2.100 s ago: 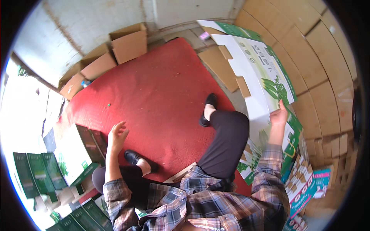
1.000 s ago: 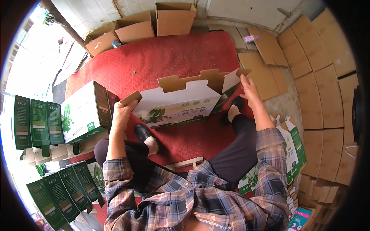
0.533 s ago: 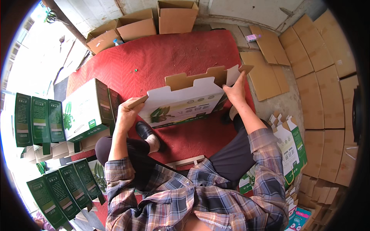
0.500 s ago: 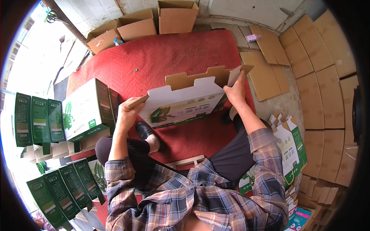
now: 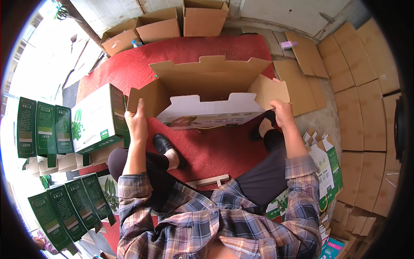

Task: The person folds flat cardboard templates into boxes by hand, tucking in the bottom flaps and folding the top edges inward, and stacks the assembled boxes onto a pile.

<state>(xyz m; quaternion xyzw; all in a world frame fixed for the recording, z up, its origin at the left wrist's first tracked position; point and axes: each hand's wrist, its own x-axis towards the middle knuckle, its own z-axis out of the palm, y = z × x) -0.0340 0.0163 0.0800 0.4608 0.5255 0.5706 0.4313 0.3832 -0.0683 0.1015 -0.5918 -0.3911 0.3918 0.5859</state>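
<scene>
A printed cardboard box point(image 5: 205, 115), white and green outside and plain brown inside, hangs between my hands above the red mat. Its top gapes, with the side flaps spread outward and the tabbed front and back panels apart. My left hand point(image 5: 137, 123) grips the left side flap, thumb on the inner face. On the opposite side, my right hand point(image 5: 281, 110) is closed on the right side flap, some of its fingers hidden behind the board. The box's underside is out of sight.
Finished-looking green and white boxes point(image 5: 92, 116) stand at the left. Folded printed cartons point(image 5: 323, 168) lean at my right. Brown cartons line the back wall point(image 5: 205, 19) and stack up at the right point(image 5: 349, 110). Flat cardboard sheets point(image 5: 297, 88) and a pink bottle point(image 5: 288, 45) lie on the floor.
The box has opened from a narrow, flattened shape into a wide one, its brown inside now showing. My left hand has moved slightly up; my right hand has shifted right and down.
</scene>
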